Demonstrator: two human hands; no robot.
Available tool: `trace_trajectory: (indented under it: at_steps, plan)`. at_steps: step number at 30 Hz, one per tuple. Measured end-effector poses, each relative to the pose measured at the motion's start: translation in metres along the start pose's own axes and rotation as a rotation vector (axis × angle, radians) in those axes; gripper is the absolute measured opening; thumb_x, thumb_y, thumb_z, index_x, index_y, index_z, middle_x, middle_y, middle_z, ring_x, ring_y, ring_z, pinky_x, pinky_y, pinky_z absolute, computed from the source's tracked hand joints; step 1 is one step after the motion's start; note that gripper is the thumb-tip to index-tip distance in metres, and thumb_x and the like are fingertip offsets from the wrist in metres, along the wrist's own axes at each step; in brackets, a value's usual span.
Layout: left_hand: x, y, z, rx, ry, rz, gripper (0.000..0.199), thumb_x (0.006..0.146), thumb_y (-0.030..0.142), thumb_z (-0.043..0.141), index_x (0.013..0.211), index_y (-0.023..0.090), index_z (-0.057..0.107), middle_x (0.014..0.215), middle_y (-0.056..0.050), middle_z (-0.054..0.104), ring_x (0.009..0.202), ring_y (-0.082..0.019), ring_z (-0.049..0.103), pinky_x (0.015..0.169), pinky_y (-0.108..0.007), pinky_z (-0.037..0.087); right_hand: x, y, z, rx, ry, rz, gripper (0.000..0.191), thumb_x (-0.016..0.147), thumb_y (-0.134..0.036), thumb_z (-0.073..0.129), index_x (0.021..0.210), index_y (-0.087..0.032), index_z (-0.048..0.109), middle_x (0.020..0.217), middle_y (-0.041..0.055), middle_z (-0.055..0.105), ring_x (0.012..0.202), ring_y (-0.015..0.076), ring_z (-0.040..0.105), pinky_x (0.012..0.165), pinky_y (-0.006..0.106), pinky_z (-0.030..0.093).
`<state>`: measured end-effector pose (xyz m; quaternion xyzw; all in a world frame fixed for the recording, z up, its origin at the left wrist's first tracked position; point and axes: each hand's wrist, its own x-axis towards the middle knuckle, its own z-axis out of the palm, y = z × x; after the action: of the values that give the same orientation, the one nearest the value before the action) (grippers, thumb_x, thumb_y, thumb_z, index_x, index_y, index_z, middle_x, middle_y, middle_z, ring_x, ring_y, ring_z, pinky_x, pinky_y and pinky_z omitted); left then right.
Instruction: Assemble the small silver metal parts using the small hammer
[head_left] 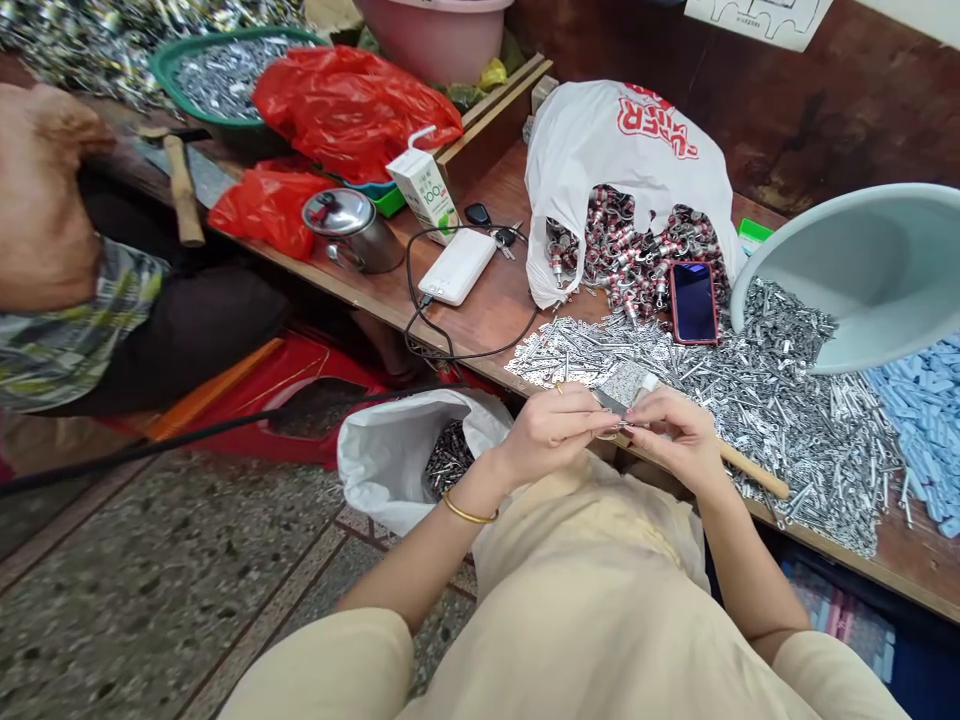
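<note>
My left hand [559, 425] and my right hand [671, 430] meet at the table's front edge, their fingers closed round small metal parts [621, 424] pinched between the fingertips. The exact shape of these parts is too small to make out. Just beyond the fingertips lies a grey block [626, 385]. A heap of loose silvery metal pieces [795, 430] spreads over the table beyond and to the right of my hands. A wooden handle [754, 468] sticks out to the right of my right hand, over the heap's near side.
Behind the heap are a white bag [630, 130] of red-and-silver parts, a phone [694, 302] and a tipped grey basin [885, 270]. Left stand a power bank [457, 266], carton [425, 190] and metal mug [356, 235]. A white sack [375, 460] is below; another person [45, 200] sits left.
</note>
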<state>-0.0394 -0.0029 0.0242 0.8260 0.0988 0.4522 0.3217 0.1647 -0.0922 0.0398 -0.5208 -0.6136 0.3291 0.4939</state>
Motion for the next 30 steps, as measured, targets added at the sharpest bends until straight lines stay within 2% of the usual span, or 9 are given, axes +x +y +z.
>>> trace_trajectory:
  at_steps: [6,9,12,13,16,18,22,26,30]
  plan:
    - [-0.014,0.014,0.046,-0.274,0.308,-0.413,0.011,0.094,0.029,0.068,0.094,0.019,0.073,0.101,-0.009,0.071,0.097,-0.019,0.069,0.083,-0.033,0.057,-0.021,0.014,0.031,0.298,0.216,0.203,0.018,0.080,-0.041,0.082,0.081,-0.026,0.073,0.085,0.0030,0.068,0.066,0.0159,0.063,0.052,0.032,0.059]
    - [-0.023,0.020,0.065,-0.404,0.371,-0.533,0.013,0.095,0.030,0.066,0.093,0.018,0.070,0.095,-0.008,0.072,0.094,-0.018,0.070,0.083,-0.032,0.058,-0.031,0.024,0.038,0.413,0.233,0.314,0.026,0.079,-0.047,0.081,0.081,-0.025,0.069,0.084,0.0010,0.065,0.059,0.0134,0.060,0.047,0.030,0.056]
    - [-0.029,0.011,0.061,-0.392,0.290,-0.632,0.016,0.092,0.032,0.069,0.089,0.016,0.072,0.089,-0.007,0.073,0.084,-0.017,0.070,0.076,-0.029,0.059,-0.037,0.038,0.007,0.243,0.102,0.360,0.024,0.085,-0.047,0.074,0.091,-0.024,0.070,0.093,0.0039,0.069,0.070,0.0172,0.065,0.060,0.034,0.058]
    - [-0.031,0.005,0.056,-0.396,0.269,-0.679,0.019,0.090,0.034,0.070,0.089,0.016,0.072,0.087,-0.007,0.073,0.079,-0.016,0.070,0.072,-0.028,0.059,-0.038,0.044,-0.011,0.099,0.108,0.343,0.022,0.088,-0.045,0.070,0.094,-0.024,0.071,0.099,0.0055,0.070,0.077,0.0189,0.066,0.067,0.036,0.058]
    - [-0.034,-0.018,0.038,-0.433,0.284,-0.826,0.026,0.083,0.040,0.076,0.086,0.014,0.071,0.082,-0.005,0.072,0.068,-0.014,0.067,0.063,-0.026,0.057,-0.036,0.067,-0.067,-0.531,0.344,0.236,0.015,0.091,-0.034,0.062,0.090,-0.022,0.072,0.092,0.0066,0.070,0.085,0.0229,0.062,0.078,0.042,0.052]
    - [-0.034,-0.032,0.029,-0.470,0.265,-0.907,0.030,0.077,0.041,0.079,0.083,0.014,0.071,0.076,-0.003,0.071,0.065,-0.014,0.065,0.063,-0.026,0.057,-0.031,0.083,-0.093,-0.762,0.265,0.175,0.015,0.090,-0.024,0.058,0.087,-0.022,0.073,0.092,0.0079,0.070,0.089,0.0254,0.058,0.083,0.045,0.048]
    - [-0.030,-0.049,0.021,-0.534,0.185,-1.000,0.032,0.071,0.041,0.082,0.081,0.013,0.070,0.071,-0.003,0.070,0.063,-0.014,0.064,0.065,-0.028,0.055,-0.022,0.104,-0.106,-0.899,0.116,0.121,0.017,0.084,-0.012,0.055,0.077,-0.021,0.068,0.086,0.0091,0.067,0.088,0.0264,0.052,0.081,0.043,0.046]
    - [-0.026,-0.060,0.014,-0.522,0.125,-1.032,0.029,0.070,0.039,0.081,0.076,0.014,0.069,0.069,-0.003,0.070,0.065,-0.015,0.065,0.066,-0.028,0.053,-0.020,0.096,-0.096,-0.770,0.215,0.146,0.013,0.083,-0.014,0.057,0.077,-0.021,0.066,0.082,0.0066,0.066,0.084,0.0244,0.053,0.081,0.042,0.045]
    - [-0.020,-0.074,0.013,-0.506,0.061,-1.060,0.025,0.067,0.037,0.078,0.070,0.014,0.067,0.065,-0.002,0.069,0.062,-0.015,0.063,0.064,-0.027,0.050,-0.017,0.072,-0.070,-0.192,0.365,0.220,0.014,0.084,-0.030,0.068,0.096,-0.023,0.067,0.093,0.0047,0.067,0.083,0.0202,0.060,0.079,0.038,0.049]
